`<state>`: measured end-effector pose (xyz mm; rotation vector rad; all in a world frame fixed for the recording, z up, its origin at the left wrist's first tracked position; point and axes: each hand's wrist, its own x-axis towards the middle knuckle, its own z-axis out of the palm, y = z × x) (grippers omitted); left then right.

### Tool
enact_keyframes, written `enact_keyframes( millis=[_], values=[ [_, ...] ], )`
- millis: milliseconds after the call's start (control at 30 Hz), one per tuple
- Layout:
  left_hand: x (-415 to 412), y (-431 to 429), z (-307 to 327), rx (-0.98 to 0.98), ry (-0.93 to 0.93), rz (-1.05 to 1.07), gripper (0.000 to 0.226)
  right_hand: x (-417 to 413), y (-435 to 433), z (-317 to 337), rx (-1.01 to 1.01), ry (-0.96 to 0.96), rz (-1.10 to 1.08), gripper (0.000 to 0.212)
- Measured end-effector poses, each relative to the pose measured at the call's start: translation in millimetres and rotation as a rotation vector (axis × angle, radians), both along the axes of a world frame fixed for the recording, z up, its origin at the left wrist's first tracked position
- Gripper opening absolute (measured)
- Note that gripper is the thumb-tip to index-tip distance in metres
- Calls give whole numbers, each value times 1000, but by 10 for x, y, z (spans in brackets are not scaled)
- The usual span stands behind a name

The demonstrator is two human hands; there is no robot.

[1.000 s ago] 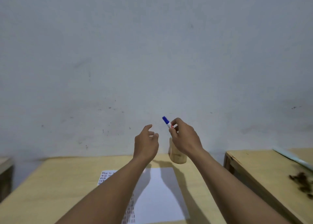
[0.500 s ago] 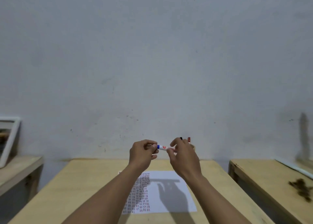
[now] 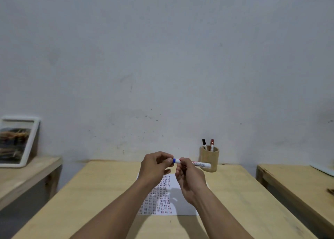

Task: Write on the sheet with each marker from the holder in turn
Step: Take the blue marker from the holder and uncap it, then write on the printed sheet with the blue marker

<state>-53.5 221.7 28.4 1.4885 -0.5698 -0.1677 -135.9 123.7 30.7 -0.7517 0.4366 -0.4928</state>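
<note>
A white marker (image 3: 199, 164) with a blue cap is held level above the table. My right hand (image 3: 189, 179) grips its barrel, and my left hand (image 3: 156, 164) pinches the blue cap end. Below the hands lies a white sheet (image 3: 182, 207), its left half covered with rows of short red and blue strokes. A tan round holder (image 3: 210, 164) stands at the table's far edge, right of my hands, with a black-capped marker (image 3: 204, 143) and a red-capped marker (image 3: 211, 144) upright in it.
The sheet lies on a light wooden table (image 3: 90, 193) against a grey wall. A second wooden table (image 3: 298, 182) stands to the right across a narrow gap. On a lower bench to the left leans a white-framed picture (image 3: 16, 142).
The marker went from pointing up in my right hand to lying level. My left hand closed on its blue cap. The view tilted down, showing the holder and more of the table.
</note>
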Motion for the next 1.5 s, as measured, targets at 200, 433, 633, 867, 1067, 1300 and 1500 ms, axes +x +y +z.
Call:
enact_keyframes(
  millis=[200,433,633,867,1067,1300,1500],
  values=[
    [99,60,-9,81,-109,105,16,55,9,10,-74,-6,5,15],
    [218,226,-20,118,-63,146,7,132,11,-23,-137,57,5,12],
    [512,460,-180,294,-181,319,9,238,10,-132,-164,109,34,11],
    [927,654,-562,528,-190,405,23,378,-27,-299,-211,159,45,11],
    [1147,621,-767,801,-313,367,33,475,-72,-383,-274,170,45,10],
    [1094,581,-774,835,-329,396,49,535,-140,-433,-364,190,25,14],
    [809,862,-880,830,-353,428,54,525,-327,-503,-683,257,-75,20]
  ],
)
